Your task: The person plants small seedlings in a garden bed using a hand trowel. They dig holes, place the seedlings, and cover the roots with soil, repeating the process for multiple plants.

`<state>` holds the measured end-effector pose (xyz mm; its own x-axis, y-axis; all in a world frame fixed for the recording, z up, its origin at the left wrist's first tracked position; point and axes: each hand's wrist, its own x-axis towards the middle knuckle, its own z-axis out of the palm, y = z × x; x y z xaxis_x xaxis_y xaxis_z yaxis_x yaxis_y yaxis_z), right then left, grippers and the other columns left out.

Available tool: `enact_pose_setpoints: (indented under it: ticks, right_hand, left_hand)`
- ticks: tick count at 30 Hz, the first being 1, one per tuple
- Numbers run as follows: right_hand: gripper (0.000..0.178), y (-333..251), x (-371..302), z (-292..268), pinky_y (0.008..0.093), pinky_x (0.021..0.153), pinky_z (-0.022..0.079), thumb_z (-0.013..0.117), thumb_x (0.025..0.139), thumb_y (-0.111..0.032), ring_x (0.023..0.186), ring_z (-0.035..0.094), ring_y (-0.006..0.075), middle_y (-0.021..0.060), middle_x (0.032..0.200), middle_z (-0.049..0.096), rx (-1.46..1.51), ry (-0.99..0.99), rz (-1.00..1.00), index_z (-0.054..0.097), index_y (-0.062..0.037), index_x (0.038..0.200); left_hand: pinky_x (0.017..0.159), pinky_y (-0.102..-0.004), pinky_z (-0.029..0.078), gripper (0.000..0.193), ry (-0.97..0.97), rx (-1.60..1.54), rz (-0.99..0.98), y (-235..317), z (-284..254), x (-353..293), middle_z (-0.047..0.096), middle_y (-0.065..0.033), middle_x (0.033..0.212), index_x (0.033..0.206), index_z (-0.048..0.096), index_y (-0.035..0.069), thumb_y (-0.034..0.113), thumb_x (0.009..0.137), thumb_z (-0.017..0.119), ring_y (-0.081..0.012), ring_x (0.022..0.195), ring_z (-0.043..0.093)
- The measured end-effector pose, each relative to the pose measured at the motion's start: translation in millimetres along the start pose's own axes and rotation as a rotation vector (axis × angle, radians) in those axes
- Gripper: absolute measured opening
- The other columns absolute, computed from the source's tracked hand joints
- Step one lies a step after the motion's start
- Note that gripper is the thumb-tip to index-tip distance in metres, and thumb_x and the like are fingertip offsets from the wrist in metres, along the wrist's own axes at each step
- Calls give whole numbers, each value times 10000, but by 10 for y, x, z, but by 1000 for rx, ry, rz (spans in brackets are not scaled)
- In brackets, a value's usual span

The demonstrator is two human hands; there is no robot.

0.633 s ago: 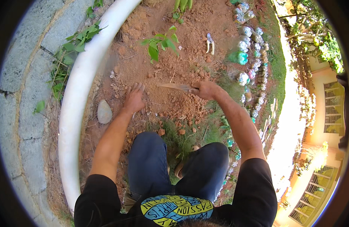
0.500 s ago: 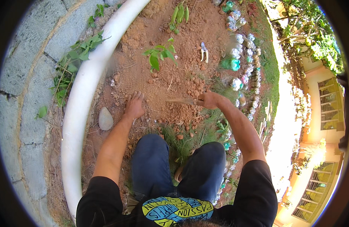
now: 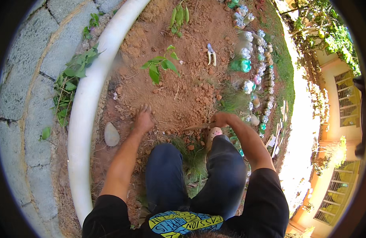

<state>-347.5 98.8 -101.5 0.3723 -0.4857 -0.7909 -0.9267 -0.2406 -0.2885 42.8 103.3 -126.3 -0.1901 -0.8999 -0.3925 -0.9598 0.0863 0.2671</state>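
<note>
My left hand [image 3: 143, 119] rests on the reddish soil [image 3: 163, 103] with its fingers stretched out, holding nothing. My right hand [image 3: 222, 119] is closed round the end of a narrow, pointed, soil-coloured digging tool [image 3: 196, 127]. Its tip points left, low over the loose clods in front of my knees; I cannot tell whether it touches them. Beyond my hands stands a small leafy plant [image 3: 161, 65] in the soil. A pair of pruning shears [image 3: 211, 54] with pale handles lies farther off to the right.
A thick white pipe [image 3: 87, 95] curves along the left, beside a block wall [image 3: 32, 103]. An oval stone [image 3: 111, 134] lies near my left forearm. Rows of stuffed plastic bottles [image 3: 246, 53] edge the bed on the right. Another plant [image 3: 179, 18] hangs its leaves farther off.
My right hand has drawn the tool nearer to my knees. My right leg has shifted outward, and a light clog now shows beside that hand. The left hand stays on the soil.
</note>
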Motion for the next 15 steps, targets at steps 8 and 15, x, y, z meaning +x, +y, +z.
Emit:
enact_pose_setpoints:
  ticks: [8,15]
  right_hand:
    - [435,354,691,-1069,438,735,508,660,882,-529,805,654,270,112,843,696,-72,30,-106,743,-119,998]
    - [446,644,570,-1581,466,754,498,614,912,-521,815,657,308,138,832,686,125,371,-117,714,-95,996]
  left_hand:
    - [1172,-438,315,637,1,-91,-171,252,-119,300,460,-266,1454,1358,515,-73,199,816,709,-374,1377,420]
    - [1141,-490,336,510,342,-85,-93,821,-5,519,479,-247,1448,1305,597,4,192,840,689,-394,1343,454]
